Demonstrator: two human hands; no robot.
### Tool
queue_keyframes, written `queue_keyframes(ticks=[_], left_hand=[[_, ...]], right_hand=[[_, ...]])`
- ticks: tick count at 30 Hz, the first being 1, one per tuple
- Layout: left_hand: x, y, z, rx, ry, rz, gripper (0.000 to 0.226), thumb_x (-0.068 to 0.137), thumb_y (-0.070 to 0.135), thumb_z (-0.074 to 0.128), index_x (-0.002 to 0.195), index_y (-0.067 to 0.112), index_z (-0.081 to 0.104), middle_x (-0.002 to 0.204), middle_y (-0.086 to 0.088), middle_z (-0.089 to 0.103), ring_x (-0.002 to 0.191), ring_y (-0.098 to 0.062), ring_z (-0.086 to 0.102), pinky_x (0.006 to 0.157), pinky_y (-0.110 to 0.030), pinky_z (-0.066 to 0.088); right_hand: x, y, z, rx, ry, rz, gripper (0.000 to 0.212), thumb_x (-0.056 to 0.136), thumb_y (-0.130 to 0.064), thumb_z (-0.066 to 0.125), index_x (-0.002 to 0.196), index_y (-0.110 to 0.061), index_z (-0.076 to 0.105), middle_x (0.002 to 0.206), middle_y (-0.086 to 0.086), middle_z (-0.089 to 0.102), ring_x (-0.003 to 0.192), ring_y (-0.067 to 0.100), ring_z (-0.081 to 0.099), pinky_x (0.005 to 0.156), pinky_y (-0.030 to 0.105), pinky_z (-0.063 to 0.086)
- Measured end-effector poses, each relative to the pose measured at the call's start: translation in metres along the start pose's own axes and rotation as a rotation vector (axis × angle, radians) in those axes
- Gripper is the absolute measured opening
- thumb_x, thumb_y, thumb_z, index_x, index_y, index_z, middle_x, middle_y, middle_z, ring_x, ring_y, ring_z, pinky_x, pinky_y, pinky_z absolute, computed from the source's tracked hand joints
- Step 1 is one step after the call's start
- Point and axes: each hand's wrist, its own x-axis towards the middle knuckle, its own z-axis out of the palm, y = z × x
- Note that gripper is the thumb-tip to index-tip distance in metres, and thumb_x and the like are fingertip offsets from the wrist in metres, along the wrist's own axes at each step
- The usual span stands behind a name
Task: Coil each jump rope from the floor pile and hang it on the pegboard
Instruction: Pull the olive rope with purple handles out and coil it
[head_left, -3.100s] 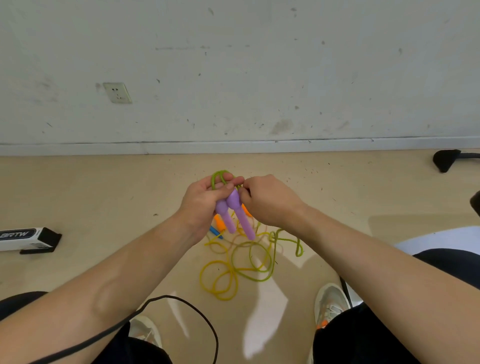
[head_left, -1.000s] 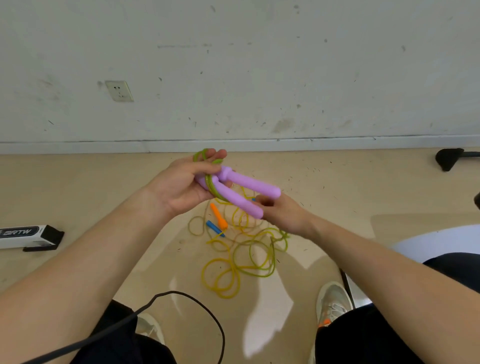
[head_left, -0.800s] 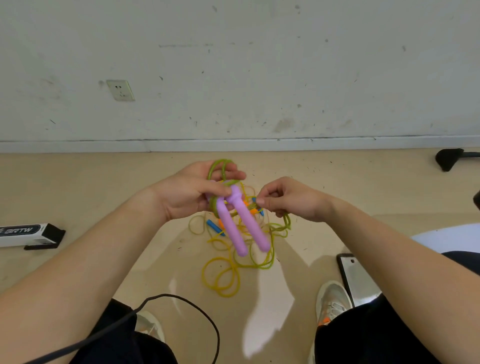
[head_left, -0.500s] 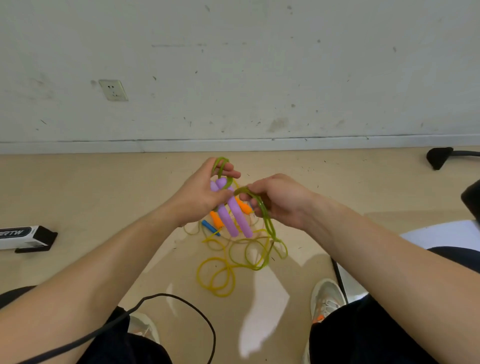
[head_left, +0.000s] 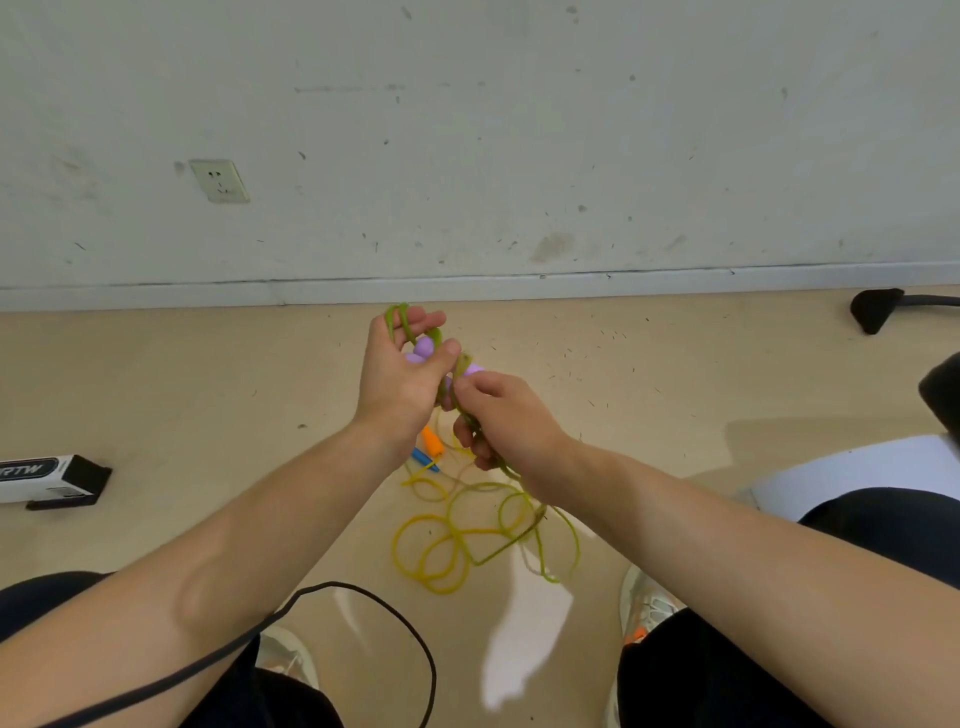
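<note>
Our left hand (head_left: 400, 384) and right hand (head_left: 506, 415) sit close together, both holding the olive-green cord (head_left: 392, 317), so little passes between them. Below, the cord's slack and loose yellow rope loops (head_left: 431, 551) clutter the beige floor (head_left: 208, 395), with an orange handle (head_left: 431, 439) and a blue handle (head_left: 423, 460) among them. Bare floor runs left to a black-and-white cardboard box (head_left: 47, 478) and right to a flat white sheet (head_left: 857, 473). A thin black cable (head_left: 384, 608) arcs between our knees. The scuffed grey wall (head_left: 467, 130) closes the far side.
</note>
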Motion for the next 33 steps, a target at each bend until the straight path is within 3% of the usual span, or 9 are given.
queue_keyframes(ticks=[4, 8, 12, 17, 21, 25, 27, 30, 33], left_hand=[[-0.002, 0.001, -0.001, -0.014, 0.006, -0.083, 0.055, 0.079, 0.001, 0.080, 0.121, 0.012, 0.047, 0.123, 0.006, 0.063, 0.087, -0.006, 0.069, 0.066, -0.046, 0.059], [-0.001, -0.002, -0.002, -0.019, 0.023, -0.116, 0.052, 0.076, -0.009, 0.076, 0.110, 0.020, 0.049, 0.121, 0.006, 0.063, 0.095, -0.016, 0.066, 0.059, -0.033, 0.058], [0.006, 0.002, -0.002, -0.062, 0.079, -0.134, 0.051, 0.077, -0.010, 0.075, 0.111, 0.017, 0.047, 0.120, 0.006, 0.064, 0.089, -0.013, 0.065, 0.064, -0.036, 0.058], [0.023, 0.014, -0.017, -0.203, 0.128, -0.227, 0.046, 0.078, -0.009, 0.074, 0.106, 0.017, 0.048, 0.126, 0.001, 0.064, 0.094, -0.023, 0.066, 0.085, -0.060, 0.056], [0.024, 0.021, -0.029, -0.324, 0.049, -0.331, 0.036, 0.084, -0.012, 0.067, 0.101, 0.014, 0.049, 0.121, -0.002, 0.065, 0.091, -0.025, 0.072, 0.070, -0.053, 0.061], [0.019, 0.028, -0.037, -0.327, -0.127, -0.420, 0.031, 0.088, -0.011, 0.061, 0.103, 0.014, 0.051, 0.122, -0.002, 0.067, 0.088, -0.021, 0.073, 0.067, -0.051, 0.062], [0.016, 0.030, -0.039, -0.271, -0.205, -0.425, 0.033, 0.088, -0.010, 0.060, 0.110, 0.014, 0.051, 0.121, 0.000, 0.068, 0.086, -0.018, 0.074, 0.064, -0.045, 0.063], [0.013, 0.034, -0.041, -0.183, -0.329, -0.412, 0.038, 0.089, -0.009, 0.060, 0.119, 0.013, 0.052, 0.112, 0.006, 0.070, 0.082, -0.012, 0.074, 0.057, -0.035, 0.060], [0.013, 0.036, -0.043, -0.111, -0.402, -0.390, 0.040, 0.088, -0.009, 0.060, 0.122, 0.013, 0.054, 0.113, 0.008, 0.070, 0.085, -0.008, 0.071, 0.056, -0.034, 0.059]], right_hand=[[0.006, 0.001, -0.003, -0.278, 0.090, -0.113, 0.033, 0.098, -0.033, 0.051, 0.085, -0.007, 0.067, 0.053, -0.003, 0.054, 0.046, 0.007, 0.045, 0.049, 0.023, 0.037], [0.007, 0.001, -0.002, -0.461, 0.138, -0.197, 0.031, 0.096, -0.031, 0.053, 0.076, -0.015, 0.072, 0.055, -0.002, 0.066, 0.045, -0.002, 0.051, 0.058, 0.025, 0.040], [-0.006, 0.006, 0.011, -0.350, 0.172, -0.224, 0.033, 0.103, -0.028, 0.045, 0.085, -0.011, 0.067, 0.064, 0.002, 0.069, 0.044, 0.010, 0.057, 0.051, 0.024, 0.046], [-0.014, 0.031, 0.019, -0.317, 0.041, -0.165, 0.041, 0.106, -0.034, 0.038, 0.073, -0.020, 0.058, 0.055, -0.010, 0.051, 0.046, 0.006, 0.047, 0.058, 0.029, 0.044], [0.008, 0.030, -0.010, -0.502, -0.059, -0.228, 0.048, 0.104, -0.043, 0.043, 0.066, -0.017, 0.057, 0.060, -0.006, 0.049, 0.051, 0.000, 0.044, 0.063, 0.018, 0.036], [0.028, 0.023, -0.044, -0.669, -0.071, -0.277, 0.045, 0.095, -0.054, 0.055, 0.067, -0.019, 0.057, 0.061, -0.008, 0.053, 0.058, 0.009, 0.047, 0.063, 0.031, 0.041], [0.031, 0.016, -0.055, -0.707, -0.089, -0.262, 0.044, 0.078, -0.058, 0.061, 0.070, -0.015, 0.061, 0.061, -0.010, 0.052, 0.057, 0.006, 0.044, 0.061, 0.027, 0.040], [0.032, 0.002, -0.066, -0.750, -0.197, -0.270, 0.031, 0.066, -0.037, 0.053, 0.067, -0.006, 0.059, 0.059, -0.004, 0.039, 0.052, 0.006, 0.030, 0.051, 0.022, 0.028], [0.029, -0.006, -0.074, -0.669, -0.393, -0.229, 0.016, 0.068, -0.037, 0.059, 0.068, -0.021, 0.065, 0.063, 0.002, 0.033, 0.058, 0.014, 0.027, 0.050, 0.023, 0.023]])
